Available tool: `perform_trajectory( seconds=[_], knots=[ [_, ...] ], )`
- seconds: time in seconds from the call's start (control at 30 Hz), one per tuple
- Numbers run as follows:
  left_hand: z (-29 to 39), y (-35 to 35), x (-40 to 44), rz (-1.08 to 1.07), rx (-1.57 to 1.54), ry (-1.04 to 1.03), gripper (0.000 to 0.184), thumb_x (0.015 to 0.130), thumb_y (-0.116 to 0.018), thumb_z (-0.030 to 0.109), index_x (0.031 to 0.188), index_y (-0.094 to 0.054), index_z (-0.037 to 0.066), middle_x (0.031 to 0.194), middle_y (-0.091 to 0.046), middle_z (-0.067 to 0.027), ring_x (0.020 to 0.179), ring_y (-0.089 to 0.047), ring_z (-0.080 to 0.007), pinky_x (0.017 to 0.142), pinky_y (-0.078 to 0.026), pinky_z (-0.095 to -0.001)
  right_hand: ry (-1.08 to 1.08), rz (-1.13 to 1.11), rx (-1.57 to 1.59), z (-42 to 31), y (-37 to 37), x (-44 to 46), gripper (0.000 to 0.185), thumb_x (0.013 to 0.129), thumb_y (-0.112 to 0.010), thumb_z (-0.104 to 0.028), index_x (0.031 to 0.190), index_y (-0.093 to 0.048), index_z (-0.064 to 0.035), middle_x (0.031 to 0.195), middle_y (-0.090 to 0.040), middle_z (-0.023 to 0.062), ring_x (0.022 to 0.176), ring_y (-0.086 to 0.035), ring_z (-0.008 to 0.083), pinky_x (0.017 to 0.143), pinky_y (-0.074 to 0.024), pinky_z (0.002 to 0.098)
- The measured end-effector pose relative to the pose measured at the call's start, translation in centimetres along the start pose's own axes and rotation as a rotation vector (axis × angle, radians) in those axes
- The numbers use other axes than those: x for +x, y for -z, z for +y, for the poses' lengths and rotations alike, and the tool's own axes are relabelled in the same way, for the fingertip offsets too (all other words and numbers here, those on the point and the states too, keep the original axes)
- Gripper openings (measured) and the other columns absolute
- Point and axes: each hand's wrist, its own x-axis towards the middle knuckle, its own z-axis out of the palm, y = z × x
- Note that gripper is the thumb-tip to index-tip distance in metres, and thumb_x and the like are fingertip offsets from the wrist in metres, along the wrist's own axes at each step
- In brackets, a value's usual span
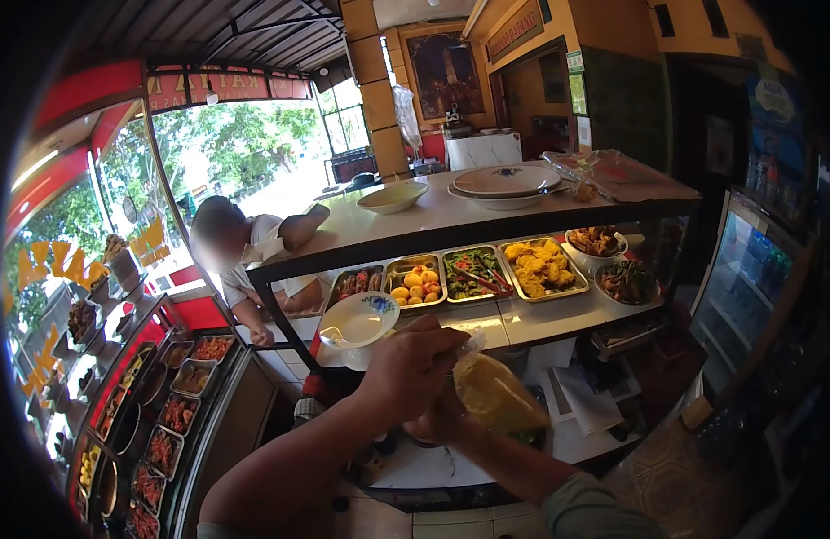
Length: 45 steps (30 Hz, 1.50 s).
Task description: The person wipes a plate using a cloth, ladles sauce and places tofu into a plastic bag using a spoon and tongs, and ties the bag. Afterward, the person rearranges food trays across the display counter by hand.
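Yellow-filled plastic bag (503, 397), one: left hand (411, 364), right hand (436, 422), grips holding its neck; floral plate (354, 325) left of bag.

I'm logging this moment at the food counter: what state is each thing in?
Plastic bag: filled with yellow contents, tilted; closure hidden.
Left hand: closed on the bag's neck.
Right hand: closed at the bag, partly hidden.
Flowered plate: tilted, inside showing.
Yellow-food tray: heaped.
Large plates: stacked.
Shallow bowl: face up.
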Motion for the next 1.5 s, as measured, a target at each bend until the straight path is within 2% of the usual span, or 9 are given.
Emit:
perform_trajectory(
  seconds=[0.13, 0.5, 0.57, 0.73, 1.07, 1.13, 1.2, 1.37, 1.5],
  knots=[
    [-0.5, 0.4, -0.3, -0.058, 0.067, 0.019, 0.018, 0.086, -0.062, 0.008, 0.102, -0.068, 0.002, 0.084, -0.059, -0.012, 0.081, -0.062, -0.0281, 0.072, -0.048, -0.0347, -0.638, -0.125, 1.164, -4.4, 9.7, 2.2, 0.025, 0.079, -0.067, -0.008, 0.101, -0.058, -0.0006, 0.091, -0.058, 0.0125, 0.074, -0.061, 0.0184, 0.063, -0.0501, 0.0302],
    [1.5, -0.1, 0.3, -0.086, -0.069, -0.05, 0.024, 0.082, -0.06, 0.0, 0.105, -0.067, 0.003, 0.089, -0.06, -0.0123, 0.085, -0.063, -0.0295, 0.073, -0.048, -0.036, -0.303, 0.231, 0.656, 8.9, 3.7, 2.7, 0.043, 0.072, -0.069, -0.009, 0.114, -0.058, -0.0044, 0.109, -0.059, 0.015, 0.085, -0.06, 0.0283, 0.077, -0.0478, 0.0411],
    [2.1, -0.3, 0.9, -0.067, -0.022, -0.106, 0.025, 0.081, -0.061, 0.001, 0.105, -0.068, 0.004, 0.089, -0.06, -0.012, 0.084, -0.063, -0.0287, 0.073, -0.048, -0.0354, 0.032, -0.171, -0.253, 4.0, 4.5, 0.6, 0.055, 0.076, -0.069, -0.01, 0.126, -0.047, 0.0015, 0.122, -0.051, 0.0201, 0.086, -0.06, 0.0295, 0.078, -0.0475, 0.0395],
    [1.3, -0.8, 1.5, -0.072, 0.004, -0.091, 0.026, 0.08, -0.062, 0.001, 0.105, -0.069, 0.005, 0.089, -0.06, -0.0114, 0.083, -0.062, -0.0279, 0.072, -0.048, -0.0353, -0.698, -0.073, 1.192, -3.3, 10.6, 2.4, 0.044, 0.083, -0.066, -0.008, 0.121, -0.046, 0.0019, 0.102, -0.056, 0.0089, 0.087, -0.056, 0.0148, 0.07, -0.0451, 0.0263],
    [3.2, -0.8, 1.5, -0.138, -0.104, -0.114, 0.034, 0.078, -0.062, -0.003, 0.11, -0.068, 0.008, 0.088, -0.059, -0.0098, 0.081, -0.062, -0.0265, 0.072, -0.048, -0.0345, 0.143, 0.101, 0.278, 12.2, 10.1, 5.4, 0.019, 0.077, -0.066, -0.008, 0.095, -0.063, -0.0048, 0.086, -0.06, 0.0107, 0.079, -0.061, 0.025, 0.065, -0.048, 0.0344],
    [3.9, -1.1, 1.8, -0.108, -0.105, -0.18, 0.035, 0.077, -0.062, -0.003, 0.11, -0.068, 0.009, 0.088, -0.059, -0.0093, 0.082, -0.063, -0.026, 0.071, -0.049, -0.0343, -1.095, 0.198, 1.624, 10.2, 3.9, 0.6, 0.038, 0.079, -0.067, -0.013, 0.113, -0.054, -0.0021, 0.102, -0.056, 0.0172, 0.089, -0.059, 0.029, 0.071, -0.0471, 0.0368],
    [4.7, -0.9, 2.0, -0.116, -0.06, -0.169, 0.031, 0.077, -0.063, 0.006, 0.107, -0.068, 0.014, 0.085, -0.057, -0.0089, 0.078, -0.062, -0.0288, 0.07, -0.049, -0.0381, -0.23, -0.088, 0.138, 3.2, 7.8, 1.8, 0.052, 0.081, -0.067, -0.014, 0.124, -0.042, 0.0014, 0.11, -0.052, 0.0193, 0.097, -0.056, 0.0278, 0.078, -0.046, 0.0376],
    [3.8, -0.3, 1.9, -0.182, 0.108, -0.097, 0.031, 0.079, -0.063, 0.006, 0.109, -0.068, 0.012, 0.09, -0.059, -0.0081, 0.083, -0.064, -0.0263, 0.072, -0.052, -0.0358, -0.776, -0.119, 1.239, -3.2, 13.7, 4.7, 0.055, 0.085, -0.058, -0.006, 0.134, -0.034, 0.0007, 0.105, -0.052, 0.0073, 0.091, -0.051, 0.0128, 0.074, -0.0458, 0.0259],
    [2.5, -0.4, 1.3, -0.141, 0.037, -0.178, 0.028, 0.081, -0.063, 0.008, 0.108, -0.068, 0.011, 0.089, -0.059, -0.0095, 0.085, -0.064, -0.0265, 0.072, -0.052, -0.0365, -0.573, -0.152, 0.87, 4.0, 16.8, 5.0, 0.029, 0.082, -0.064, -0.005, 0.11, -0.056, -0.0003, 0.072, -0.059, 0.0021, 0.059, -0.055, 0.0095, 0.052, -0.0438, 0.0248]
  ],
)
